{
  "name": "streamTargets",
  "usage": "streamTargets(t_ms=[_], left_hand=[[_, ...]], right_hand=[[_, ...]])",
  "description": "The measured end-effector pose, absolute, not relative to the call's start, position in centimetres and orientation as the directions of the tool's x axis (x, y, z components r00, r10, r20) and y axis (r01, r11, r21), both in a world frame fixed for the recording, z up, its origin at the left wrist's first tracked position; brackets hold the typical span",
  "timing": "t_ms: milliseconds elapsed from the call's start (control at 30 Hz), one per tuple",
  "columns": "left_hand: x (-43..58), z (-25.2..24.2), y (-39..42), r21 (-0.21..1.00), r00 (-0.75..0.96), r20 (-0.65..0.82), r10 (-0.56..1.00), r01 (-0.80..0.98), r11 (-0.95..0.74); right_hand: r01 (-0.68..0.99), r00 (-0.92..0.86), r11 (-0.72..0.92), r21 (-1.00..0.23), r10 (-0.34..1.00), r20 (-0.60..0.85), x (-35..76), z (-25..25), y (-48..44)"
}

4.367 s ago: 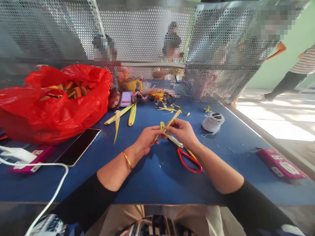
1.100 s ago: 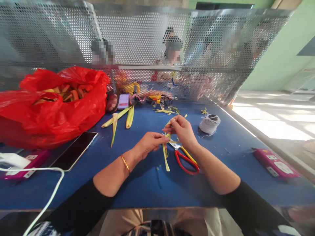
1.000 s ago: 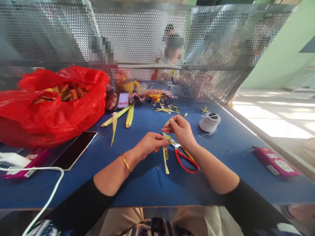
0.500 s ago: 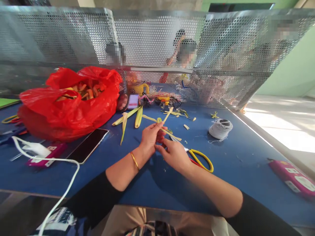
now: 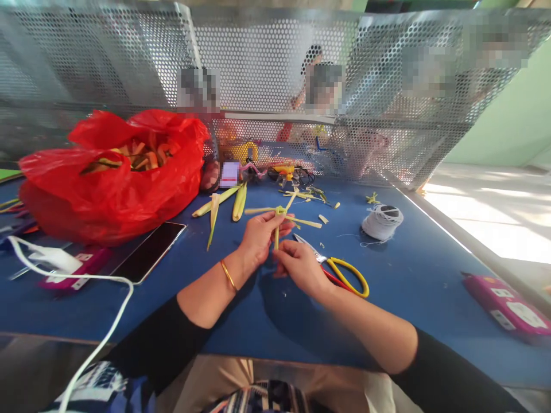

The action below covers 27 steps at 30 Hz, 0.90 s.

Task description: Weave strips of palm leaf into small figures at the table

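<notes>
A cross of pale green-yellow husk strips (image 5: 306, 221), folded over one another at a knot in the middle, is held above the table. My left hand (image 5: 259, 235) pinches it at the knot, fingers closed. With its fingertips, my right hand (image 5: 301, 267) grips the strip end that points down toward me. Beside the right hand lie scissors (image 5: 349, 276) with red and yellow handles, blades pointing to the far left. Past the left hand are several loose husk pieces (image 5: 240, 202) on the blue table.
A red plastic bag (image 5: 124, 215) of orange-brown pieces stands at the left, with a phone (image 5: 148, 252) and a white cable (image 5: 129, 298) nearby. A ball of white string (image 5: 381, 223) and a magenta case (image 5: 505, 303) lie at the right. A perforated metal screen (image 5: 267, 63) borders the back; people show through it.
My right hand has moved slightly down, and a strip now shows stretched between the hands. The husk cross has turned so its arms spread more clearly. The view has shifted slightly.
</notes>
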State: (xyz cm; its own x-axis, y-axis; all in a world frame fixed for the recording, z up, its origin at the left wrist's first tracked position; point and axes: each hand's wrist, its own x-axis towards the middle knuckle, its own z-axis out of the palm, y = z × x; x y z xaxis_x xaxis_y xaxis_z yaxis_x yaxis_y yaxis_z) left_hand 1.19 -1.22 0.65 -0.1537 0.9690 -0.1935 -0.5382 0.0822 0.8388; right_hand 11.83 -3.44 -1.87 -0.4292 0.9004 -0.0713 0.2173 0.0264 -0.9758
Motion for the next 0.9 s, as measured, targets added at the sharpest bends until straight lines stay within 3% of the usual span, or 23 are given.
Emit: streamTargets(t_ms=[100, 200, 300, 367, 400, 467, 567, 700, 800, 900], left_hand=[[1.0, 0.7, -1.0, 0.848, -0.166, -0.226, 0.960, -0.518, 0.111], [1.1, 0.6, -1.0, 0.856, -0.151, -0.231, 0.961, -0.502, 0.127], [0.9, 0.5, -1.1, 0.861, -0.149, -0.206, 0.967, -0.496, 0.108], [0.7, 0.6, -1.1, 0.871, -0.135, -0.187, 0.973, -0.481, 0.100], [0.6, 0.5, -1.2, 0.878, -0.125, -0.178, 0.976, -0.468, 0.101], [0.5, 0.5, -1.2, 0.898, -0.116, -0.165, 0.979, -0.428, 0.101], [0.5, 0.4, -1.2, 0.939, -0.146, -0.122, 0.982, -0.337, 0.067], [0.5, 0.3, -1.3, 0.972, -0.187, -0.064, 0.980, -0.235, 0.019], [0.3, 0.3, -1.2, 0.976, -0.183, -0.034, 0.983, -0.218, -0.007], [-0.1, 0.5, -1.0, 0.976, -0.134, -0.027, 0.991, -0.218, -0.003]], right_hand=[[0.273, -0.525, 0.095, -0.957, 0.849, -0.066, 11.9, -1.5, -4.5], [0.409, -0.595, 0.293, -0.864, 0.804, -0.009, 12.5, -0.4, -4.7], [0.577, -0.543, 0.562, -0.592, 0.806, 0.237, 13.8, 0.9, -3.6], [0.693, -0.432, 0.619, -0.369, 0.767, 0.475, 14.7, 1.5, -2.4], [0.735, -0.413, 0.618, -0.280, 0.735, 0.538, 15.0, 1.6, -1.8], [0.778, -0.421, 0.588, -0.220, 0.748, 0.513, 15.3, 1.5, -0.8], [0.801, -0.415, 0.520, -0.297, 0.840, 0.350, 15.1, 1.0, -0.5], [0.749, -0.419, 0.510, -0.423, 0.859, 0.293, 15.1, 1.4, -1.0], [0.619, -0.457, 0.480, -0.621, 0.864, 0.212, 15.5, 2.2, -0.9], [0.442, -0.425, 0.315, -0.840, 0.898, 0.113, 15.7, 2.5, 0.0]])
